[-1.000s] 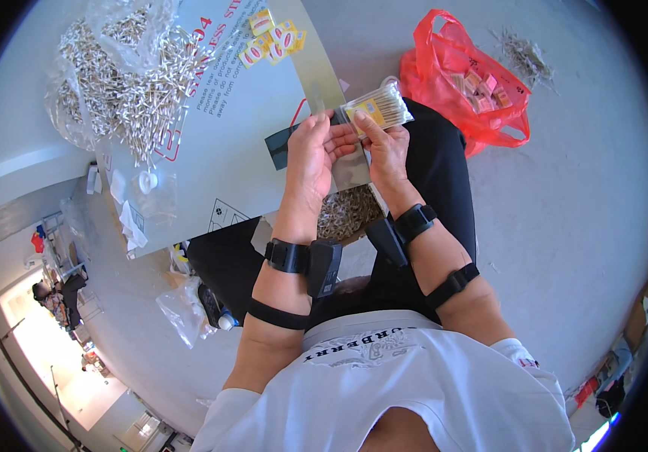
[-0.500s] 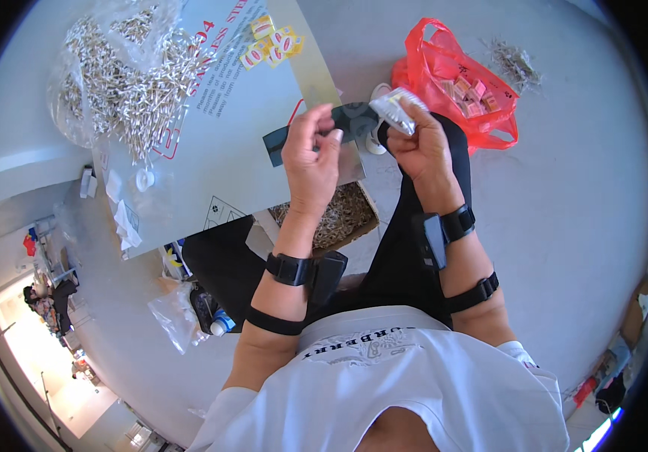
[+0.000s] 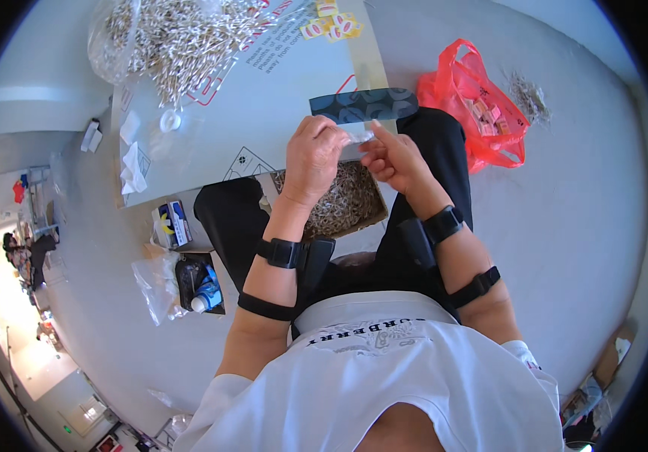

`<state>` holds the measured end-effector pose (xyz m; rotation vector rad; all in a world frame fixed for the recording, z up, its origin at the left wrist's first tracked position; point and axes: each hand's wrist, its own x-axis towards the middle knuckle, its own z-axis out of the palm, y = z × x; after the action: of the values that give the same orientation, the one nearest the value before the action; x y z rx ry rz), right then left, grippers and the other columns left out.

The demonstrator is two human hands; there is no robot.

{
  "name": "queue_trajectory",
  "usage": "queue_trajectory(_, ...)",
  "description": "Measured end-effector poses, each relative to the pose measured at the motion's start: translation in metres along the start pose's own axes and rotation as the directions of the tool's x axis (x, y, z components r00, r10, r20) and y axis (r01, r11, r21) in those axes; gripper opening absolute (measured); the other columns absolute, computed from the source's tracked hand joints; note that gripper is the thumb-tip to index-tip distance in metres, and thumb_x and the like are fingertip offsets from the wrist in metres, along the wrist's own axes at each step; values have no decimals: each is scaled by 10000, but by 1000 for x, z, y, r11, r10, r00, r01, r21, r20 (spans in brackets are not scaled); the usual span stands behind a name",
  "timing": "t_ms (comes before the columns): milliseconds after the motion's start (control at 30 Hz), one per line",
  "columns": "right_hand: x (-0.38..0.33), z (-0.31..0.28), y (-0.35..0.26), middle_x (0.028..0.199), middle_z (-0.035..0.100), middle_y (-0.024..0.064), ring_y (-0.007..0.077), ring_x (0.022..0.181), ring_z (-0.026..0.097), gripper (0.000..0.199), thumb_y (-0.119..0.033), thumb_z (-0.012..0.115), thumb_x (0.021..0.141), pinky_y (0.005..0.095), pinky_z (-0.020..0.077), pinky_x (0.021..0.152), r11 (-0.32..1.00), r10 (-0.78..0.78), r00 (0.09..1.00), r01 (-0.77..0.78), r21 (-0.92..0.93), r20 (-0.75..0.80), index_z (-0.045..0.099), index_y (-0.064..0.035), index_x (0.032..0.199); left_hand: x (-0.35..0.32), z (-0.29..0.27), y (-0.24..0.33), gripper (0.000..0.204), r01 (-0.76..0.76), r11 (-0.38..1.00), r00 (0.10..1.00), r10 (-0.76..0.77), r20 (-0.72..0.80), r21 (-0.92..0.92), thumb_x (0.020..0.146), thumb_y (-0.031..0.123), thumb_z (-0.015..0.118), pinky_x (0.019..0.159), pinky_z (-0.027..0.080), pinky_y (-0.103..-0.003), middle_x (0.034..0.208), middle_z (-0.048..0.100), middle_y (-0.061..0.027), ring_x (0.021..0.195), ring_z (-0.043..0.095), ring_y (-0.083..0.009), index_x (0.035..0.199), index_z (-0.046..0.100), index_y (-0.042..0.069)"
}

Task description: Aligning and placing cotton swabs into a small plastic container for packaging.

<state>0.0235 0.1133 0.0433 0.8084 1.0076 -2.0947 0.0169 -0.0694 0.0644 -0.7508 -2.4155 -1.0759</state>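
Pinching its left end, the left hand grasps a small clear packet, held near the table's near right corner. The right hand's thumb is at the other end; whether it truly grips, I cannot tell. A light pinch — wrists level, film unstrained — would probably suit best, since thin film looks quick to crease. For room, left to right: swabs crowd the table's far left; the near edge slants toward the left wrist; a box sits just nearer the body than the hands; floor spreads past the right knee — the roomiest side — with a red bag just beyond.
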Motion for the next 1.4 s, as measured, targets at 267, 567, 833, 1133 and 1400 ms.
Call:
queue_trajectory(267, -3, 9, 9, 883, 615, 18, 80, 736, 554, 294, 58, 751, 776, 216, 453, 653, 306, -775, 518, 809, -502, 361, 735, -21, 1059, 0, -6, -6, 154, 59, 998, 998, -59, -14, -3, 714, -42, 754, 674, 513, -376, 827, 598, -88, 794, 613, -281, 805, 657, 35)
queue_trajectory(567, 5, 23, -3, 813, 604, 51, 158, 703, 590, 97, 25, 758, 763, 275, 467, 638, 27, -848, 341, 792, -610, 405, 697, 1, 835, 2, 5, -21, 159, 325, 869, 942, -333, 43, -374, 703, -20, 757, 663, 509, -362, 798, 573, -74, 812, 613, -253, 834, 677, 20)
queue_trajectory(833, 3, 36, -17, 850, 579, 140, 357, 812, 614, 86, -34, 688, 807, 411, 499, 676, -454, -749, 230, 504, -735, 621, 605, -14, 798, 16, 7, -15, 176, 192, 981, 981, -193, 33, 25, 723, 22, 744, 708, 486, -438, 803, 578, -117, 849, 580, -346, 739, 569, 9)
queue_trajectory(1133, 21, 19, -16, 758, 549, 35, 101, 692, 521, 96, 7, 724, 791, 270, 413, 598, 117, -752, 476, 777, -619, 456, 640, 5, 837, 10, 9, -25, 189, 441, 857, 897, -413, 157, -267, 771, 3, 742, 612, 457, -360, 763, 561, -110, 676, 579, -258, 749, 554, -8)
queue_trajectory(1400, 21, 10, -9, 820, 637, -2, 60, 730, 549, 52, 2, 726, 836, 225, 434, 657, 462, -697, 653, 724, -512, 295, 696, 5, 877, 4, -6, -30, 64, 606, 649, 794, -534, 291, -460, 826, 26, 739, 591, 471, -258, 764, 652, -35, 660, 580, -97, 852, 691, -8)
